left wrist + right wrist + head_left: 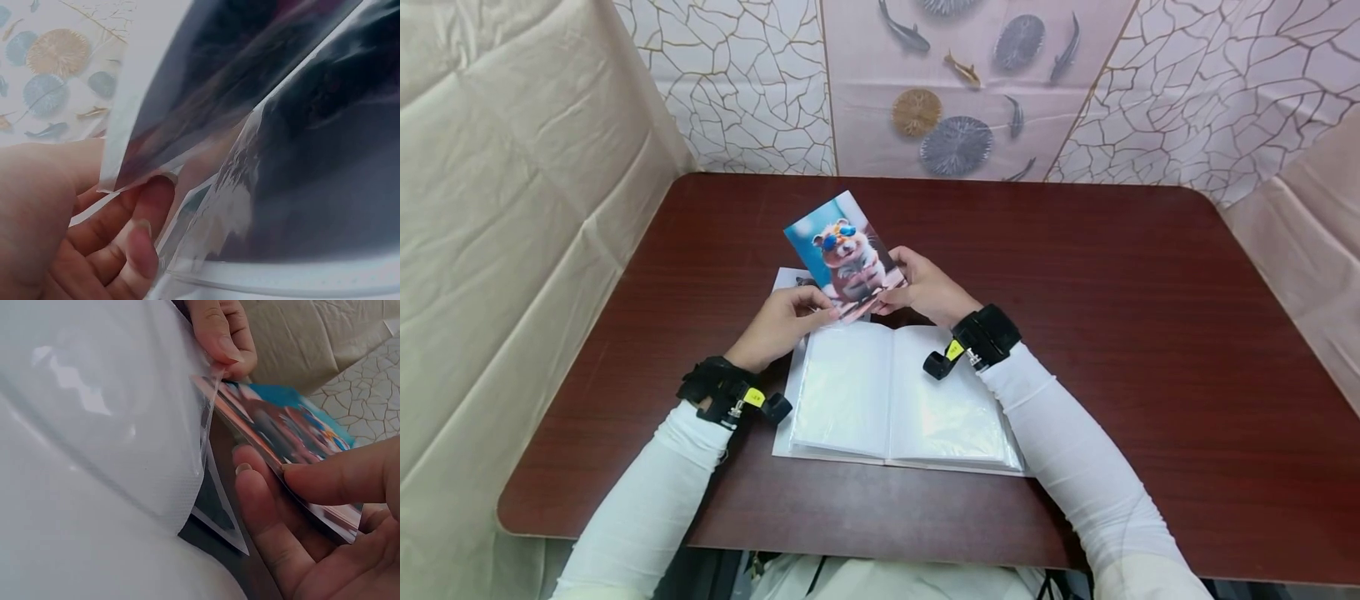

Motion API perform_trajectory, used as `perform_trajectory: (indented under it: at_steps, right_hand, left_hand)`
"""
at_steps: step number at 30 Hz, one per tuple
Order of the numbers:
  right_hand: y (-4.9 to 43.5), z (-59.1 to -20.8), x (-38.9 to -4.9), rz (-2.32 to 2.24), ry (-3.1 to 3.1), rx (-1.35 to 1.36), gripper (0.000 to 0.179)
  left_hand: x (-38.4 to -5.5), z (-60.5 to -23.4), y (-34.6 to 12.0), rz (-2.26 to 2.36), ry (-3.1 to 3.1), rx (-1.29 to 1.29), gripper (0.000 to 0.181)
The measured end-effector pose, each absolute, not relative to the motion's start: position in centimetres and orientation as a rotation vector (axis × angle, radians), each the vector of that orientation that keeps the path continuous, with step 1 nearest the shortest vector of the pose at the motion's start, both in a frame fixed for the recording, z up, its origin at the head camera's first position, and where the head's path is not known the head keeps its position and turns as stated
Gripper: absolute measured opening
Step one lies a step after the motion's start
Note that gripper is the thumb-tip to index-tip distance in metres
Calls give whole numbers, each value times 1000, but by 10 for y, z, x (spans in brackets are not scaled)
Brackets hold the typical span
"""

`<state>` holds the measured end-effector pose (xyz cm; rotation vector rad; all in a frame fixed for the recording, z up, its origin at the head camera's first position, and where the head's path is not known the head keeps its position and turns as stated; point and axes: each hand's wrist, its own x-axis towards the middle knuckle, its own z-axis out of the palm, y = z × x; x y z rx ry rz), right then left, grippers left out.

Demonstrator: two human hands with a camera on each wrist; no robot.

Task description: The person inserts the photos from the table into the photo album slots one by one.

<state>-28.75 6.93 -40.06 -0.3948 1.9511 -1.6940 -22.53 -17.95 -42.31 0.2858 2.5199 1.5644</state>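
Hands, left [778,325] and right [925,287], fingers pinching photo [844,252], over open album [895,396], on table [1150,333]

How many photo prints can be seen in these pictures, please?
2. One photo of a hamster with sunglasses is held by both hands above the open album. A second print lies on the table, mostly hidden behind it. The sleeves may hide others.
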Motion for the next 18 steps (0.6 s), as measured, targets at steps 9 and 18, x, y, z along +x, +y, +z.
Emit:
perform_trajectory:
  at_steps: [9, 18]
  right_hand:
    - [66, -404, -287, -1619, 1949, -453, 51]
    - [69, -404, -289, -1540, 2070, -454, 37]
  left_hand:
    - [-224, -423, -177, 1647, 2509, 305, 19]
    - [-224, -423, -176, 1699, 2492, 344, 22]
